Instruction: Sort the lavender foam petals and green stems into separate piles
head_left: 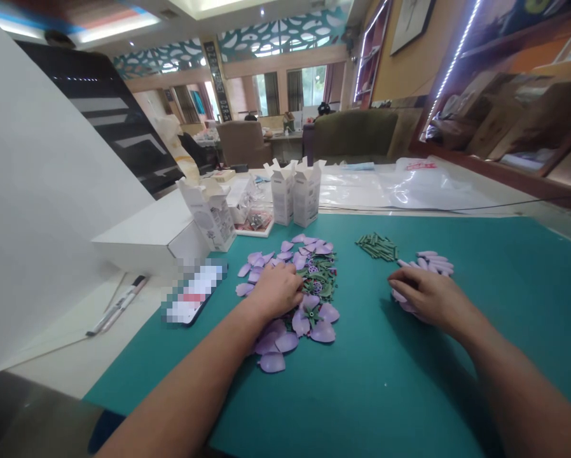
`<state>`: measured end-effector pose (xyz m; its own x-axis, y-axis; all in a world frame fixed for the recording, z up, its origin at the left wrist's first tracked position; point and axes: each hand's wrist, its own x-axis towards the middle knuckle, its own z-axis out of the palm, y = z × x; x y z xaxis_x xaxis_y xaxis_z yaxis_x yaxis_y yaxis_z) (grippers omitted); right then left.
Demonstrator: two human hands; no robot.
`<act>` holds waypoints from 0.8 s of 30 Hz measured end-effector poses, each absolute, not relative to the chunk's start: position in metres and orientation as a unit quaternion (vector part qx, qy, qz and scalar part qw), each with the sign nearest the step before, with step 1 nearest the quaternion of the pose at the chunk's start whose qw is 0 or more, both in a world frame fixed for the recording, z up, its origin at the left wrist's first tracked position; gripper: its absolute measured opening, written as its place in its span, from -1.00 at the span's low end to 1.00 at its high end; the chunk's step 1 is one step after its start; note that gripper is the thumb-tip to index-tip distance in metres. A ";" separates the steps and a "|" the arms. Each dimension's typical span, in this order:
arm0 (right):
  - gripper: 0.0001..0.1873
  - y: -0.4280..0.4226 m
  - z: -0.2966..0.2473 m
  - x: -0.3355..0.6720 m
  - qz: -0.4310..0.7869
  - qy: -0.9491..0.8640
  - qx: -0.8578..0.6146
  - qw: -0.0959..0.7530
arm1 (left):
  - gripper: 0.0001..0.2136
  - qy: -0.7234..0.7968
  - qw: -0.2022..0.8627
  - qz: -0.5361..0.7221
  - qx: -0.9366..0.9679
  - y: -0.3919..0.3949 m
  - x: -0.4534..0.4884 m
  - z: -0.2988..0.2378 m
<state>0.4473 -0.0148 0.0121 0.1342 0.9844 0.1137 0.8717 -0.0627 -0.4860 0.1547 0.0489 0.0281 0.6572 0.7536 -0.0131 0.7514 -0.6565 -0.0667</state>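
My left hand (280,289) rests on the pile of flower parts, fingers curled down among them; what they hold, if anything, is hidden. Around it lie light purple plastic petals (272,362), and to its right are green leaf-like pieces (326,277) mixed with small purple rings. Just in front of my wrist, several petals sit around a green star-shaped piece (311,314). Over on the right, my right hand (426,294) is closed above a heap of narrow purple pieces (435,262), thumb and fingertips drawn together. Whether it grips a piece cannot be made out.
Thin green sticks (377,246) lie bundled on the green mat (362,394). A phone (197,294) lies at the left, beside pens (116,306) and a white box (147,229). Open cartons (307,194) and a small tray (254,230) stand behind; plastic sheeting (428,184) covers the back.
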 end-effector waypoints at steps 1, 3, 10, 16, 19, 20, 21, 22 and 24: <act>-0.72 -0.015 0.011 0.447 0.124 -0.646 -0.716 0.232 | -0.82 -0.416 0.030 0.024 -0.909 0.048 0.155 0.028; -0.72 -0.015 0.010 0.447 0.112 -0.651 -0.709 0.245 | -0.83 -0.420 0.031 0.029 -0.907 0.046 0.156 0.029; -0.74 -0.015 0.013 0.446 0.111 -0.658 -0.705 0.241 | -0.87 -0.432 -0.013 0.016 -0.902 0.049 0.155 0.029; -0.73 -0.014 0.011 0.446 0.098 -0.663 -0.700 0.247 | -0.91 -0.442 -0.036 -0.022 -0.896 0.054 0.152 0.031; -0.73 -0.013 0.009 0.446 0.101 -0.662 -0.699 0.251 | -0.91 -0.455 -0.034 -0.045 -0.889 0.057 0.149 0.032; -0.73 -0.013 0.008 0.446 0.103 -0.662 -0.699 0.250 | -0.91 -0.456 -0.031 -0.054 -0.888 0.058 0.147 0.032; -0.73 -0.013 0.008 0.446 0.105 -0.661 -0.701 0.248 | -0.90 -0.457 -0.029 -0.061 -0.887 0.060 0.146 0.032; -0.73 -0.013 0.008 0.446 0.105 -0.661 -0.702 0.245 | -0.90 -0.455 -0.026 -0.069 -0.887 0.061 0.145 0.032; -0.73 -0.014 0.009 0.445 0.103 -0.661 -0.703 0.241 | -0.91 -0.447 -0.023 -0.083 -0.890 0.063 0.142 0.034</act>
